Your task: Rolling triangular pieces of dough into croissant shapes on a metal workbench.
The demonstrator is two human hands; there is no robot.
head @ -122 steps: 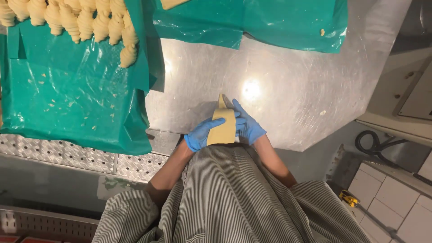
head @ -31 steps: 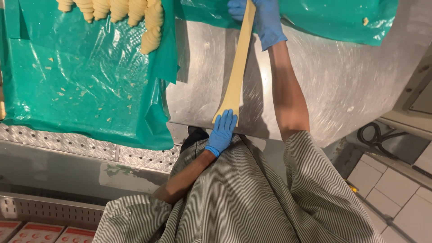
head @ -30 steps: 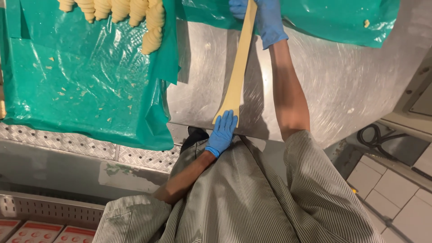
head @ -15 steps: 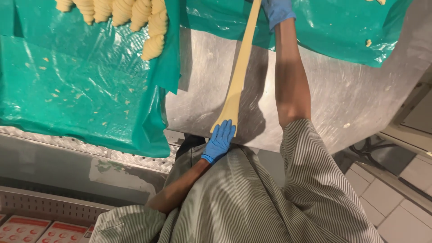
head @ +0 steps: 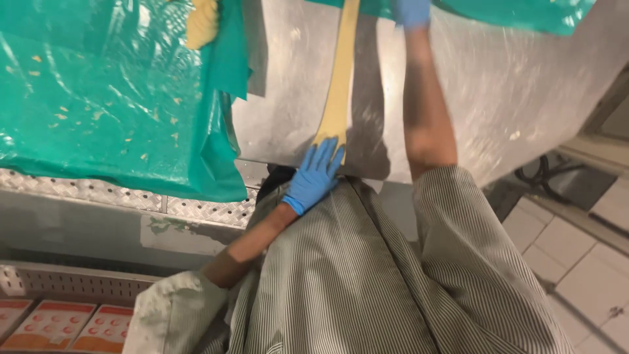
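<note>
Now | dough strip (head: 341,85): long, thin, pale yellow; left hand (head: 314,176) pins end

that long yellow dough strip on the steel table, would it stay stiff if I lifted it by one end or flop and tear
Probably floppy: the dough strip lies flat and thin on the steel table, pulled long between left hand and right hand. It narrows mid-length, so it might tear there.
</note>
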